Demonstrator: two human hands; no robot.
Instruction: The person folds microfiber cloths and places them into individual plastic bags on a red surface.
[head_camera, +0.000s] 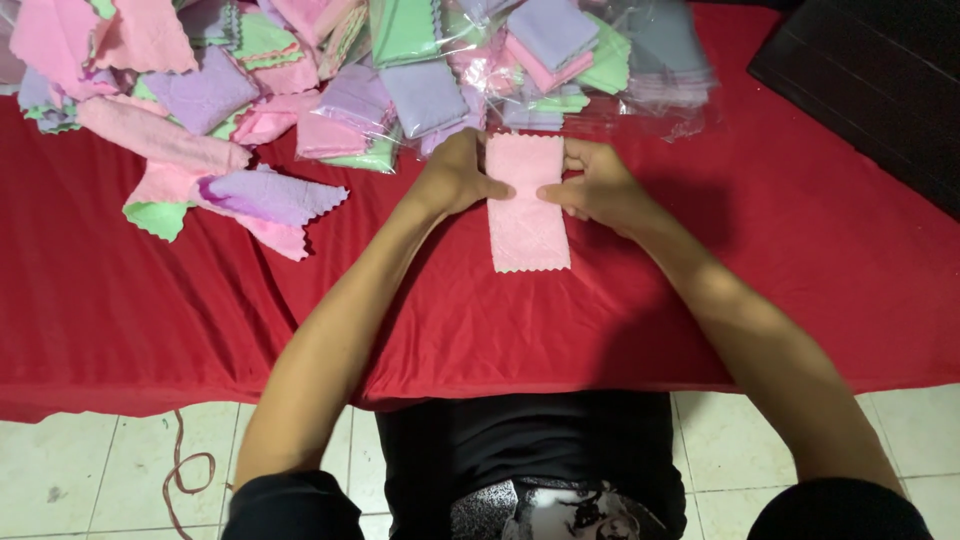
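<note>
1. Centre frame, on the red cloth (150, 300), I see the folded pink cloth (527, 205).
2. My left hand (455, 180) and right hand (598, 185) pinch its upper side edges.
3. It looks light, soft and floppy; I'd hold the edges.

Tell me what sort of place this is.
Probably a home or small workshop packing station. A table under a red cloth stands on a white tiled floor; loose pastel cloths and clear bagged sets are heaped behind a pink cloth held flat by both hands.
</note>
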